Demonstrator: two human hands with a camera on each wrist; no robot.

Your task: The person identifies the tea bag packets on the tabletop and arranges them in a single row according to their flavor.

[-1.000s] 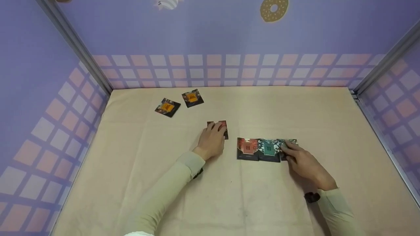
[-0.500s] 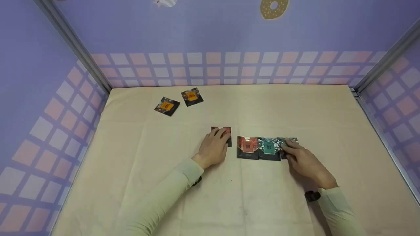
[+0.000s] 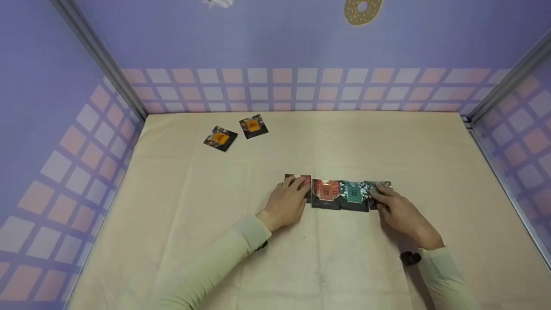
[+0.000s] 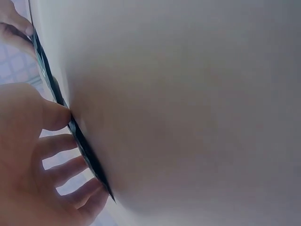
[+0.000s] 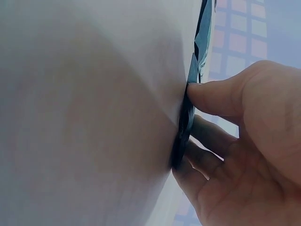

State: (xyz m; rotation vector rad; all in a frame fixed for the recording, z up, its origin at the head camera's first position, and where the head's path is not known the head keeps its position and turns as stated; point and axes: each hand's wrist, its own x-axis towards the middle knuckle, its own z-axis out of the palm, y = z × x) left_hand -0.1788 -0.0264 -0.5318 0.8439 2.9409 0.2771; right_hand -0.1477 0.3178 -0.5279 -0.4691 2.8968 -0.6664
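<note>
While the left hand (image 3: pixel 284 200) is gripping the outer red packet (image 3: pixel 308 198) with its fingers bending over the top and its thumb resting at the near edge, the right hand (image 3: pixel 400 215) is pinching the flowered packet (image 3: pixel 388 184) between thumb and fingers. The two hands are working well apart, and between them the middle red packet (image 3: pixel 326 199) and the green packet (image 3: pixel 354 194) are lying flat on the worktop (image 3: pixel 344 258), filling out the row. Beyond the left hand and off to its left, a nearer orange packet (image 3: pixel 220 138) and a farther orange packet (image 3: pixel 254 125) are lying tilted and apart.

The outer red packet is sitting just beside the middle red packet but a little farther from the person, so its top edge is standing out of line; whether the sides are touching, one cannot tell. Judging from this, the left hand would do well to be drawing it slightly nearer, keeping light, even pressure so that the thin packet isn't buckling or riding over its neighbour. Meanwhile the right hand should be bracing the far end, holding firm without pushing back.
</note>
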